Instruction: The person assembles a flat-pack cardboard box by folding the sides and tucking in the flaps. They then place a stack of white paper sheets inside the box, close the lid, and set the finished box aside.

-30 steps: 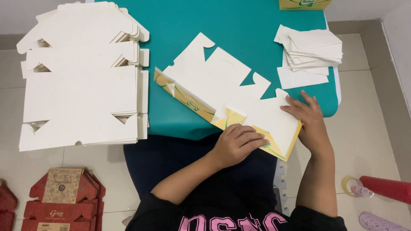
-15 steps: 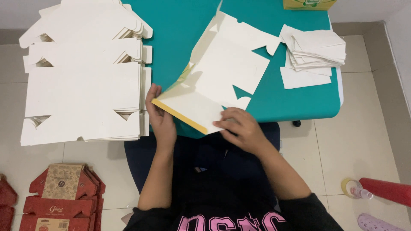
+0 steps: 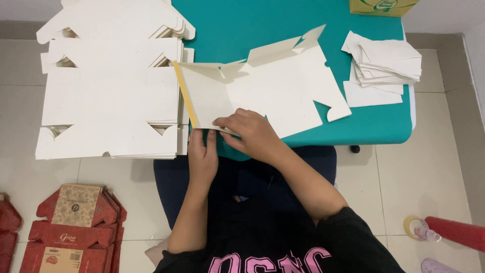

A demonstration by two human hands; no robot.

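A flat white die-cut cardboard box blank point(image 3: 273, 88) with a yellow edge lies across the near part of the teal table point(image 3: 262, 25), its flaps raised at the far side. My left hand point(image 3: 202, 156) grips the blank's near left edge just off the table. My right hand point(image 3: 250, 132) presses down on the blank's near edge, fingers pointing left and touching the left hand's fingers.
A tall stack of white flat box blanks point(image 3: 108, 86) fills the left. A pile of white paper sheets point(image 3: 384, 63) sits at the table's right end, a yellow-green box point(image 3: 384, 6) at the far edge. Red printed boxes point(image 3: 65, 230) lie on the floor left; a tape roll point(image 3: 413, 226) right.
The blank has been turned and laid flatter on the table, its yellow edge now at the left. Both hands shifted to its near edge, close together.
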